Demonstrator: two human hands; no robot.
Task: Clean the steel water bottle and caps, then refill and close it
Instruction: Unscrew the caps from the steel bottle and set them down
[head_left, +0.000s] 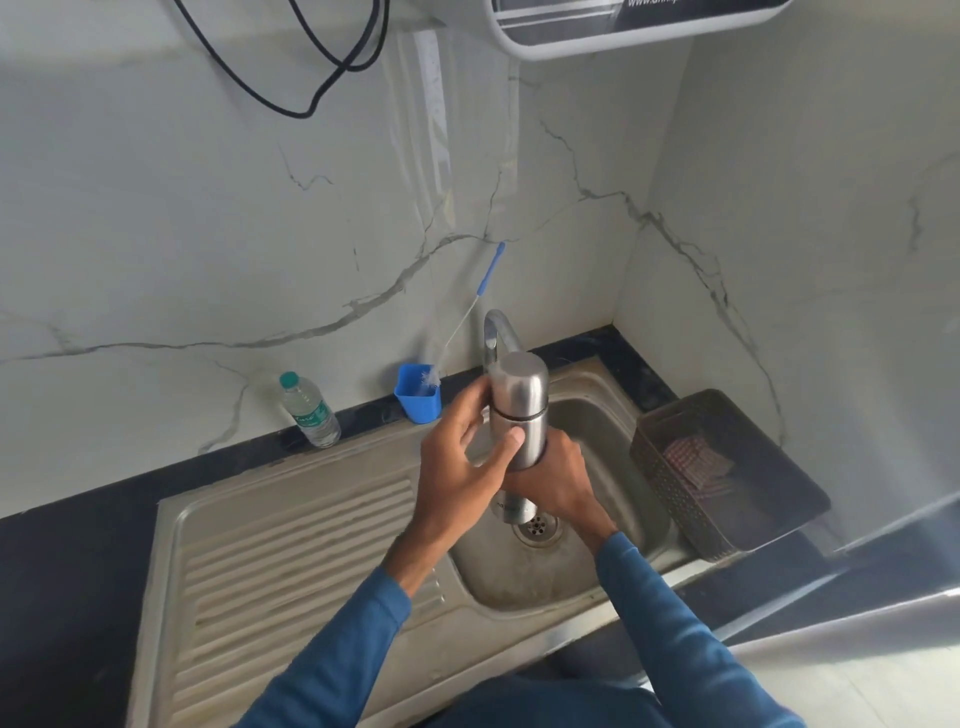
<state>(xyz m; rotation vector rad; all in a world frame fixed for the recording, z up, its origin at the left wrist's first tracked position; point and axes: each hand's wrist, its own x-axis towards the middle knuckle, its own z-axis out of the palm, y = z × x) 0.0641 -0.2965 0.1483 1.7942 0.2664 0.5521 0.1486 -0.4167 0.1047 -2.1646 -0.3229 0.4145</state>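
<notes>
your right hand (557, 480) grips the steel bottle (521, 415) low over the sink (519, 579), left hand (460, 460) curled round it just under the cap (522, 376)

Place: home kitchen.
Sink: stainless steel sink (618, 441) with ribbed drainboard (291, 545), set in dark stone bench (67, 561).
Tap: curved steel tap (497, 326) above the basin.
Washing-up: blue plastic cup (415, 402) holding a bottle brush (490, 274).

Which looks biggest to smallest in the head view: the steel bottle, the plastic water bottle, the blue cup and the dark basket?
1. dark basket
2. steel bottle, though it is nearer the camera, so unsure
3. plastic water bottle and blue cup look about alike; not ranked
</notes>
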